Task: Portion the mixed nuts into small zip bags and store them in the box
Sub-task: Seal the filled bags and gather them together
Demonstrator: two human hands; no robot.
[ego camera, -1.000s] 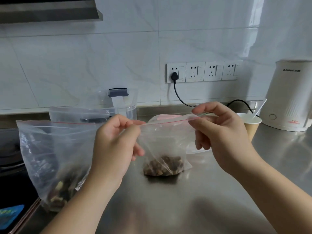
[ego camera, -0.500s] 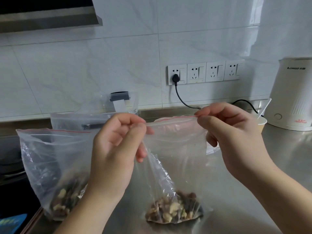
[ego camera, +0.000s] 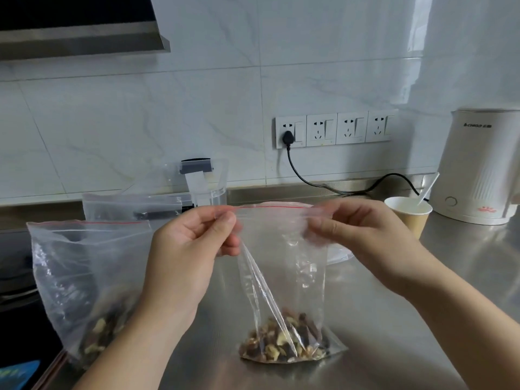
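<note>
A small clear zip bag (ego camera: 284,266) with a red seal line stands on the steel counter, mixed nuts (ego camera: 284,343) heaped in its bottom. My left hand (ego camera: 188,254) pinches the left end of its zip strip. My right hand (ego camera: 357,237) pinches the right end, so the strip is stretched flat between them. A larger clear bag of mixed nuts (ego camera: 84,280) stands at the left, partly behind my left forearm. A clear plastic box (ego camera: 202,187) with a grey clasp sits behind, by the wall.
A paper cup (ego camera: 409,218) with a white spoon stands at the right, next to a white kettle (ego camera: 484,167). A black cord (ego camera: 309,178) runs from the wall sockets along the counter's back. A white plate rim (ego camera: 342,256) shows behind the small bag. A dark stove lies at far left.
The small bag has come nearer to me and now hangs taller, its nuts lower in view. Both hands stay on the zip strip, with my right fingers now closer to the middle.
</note>
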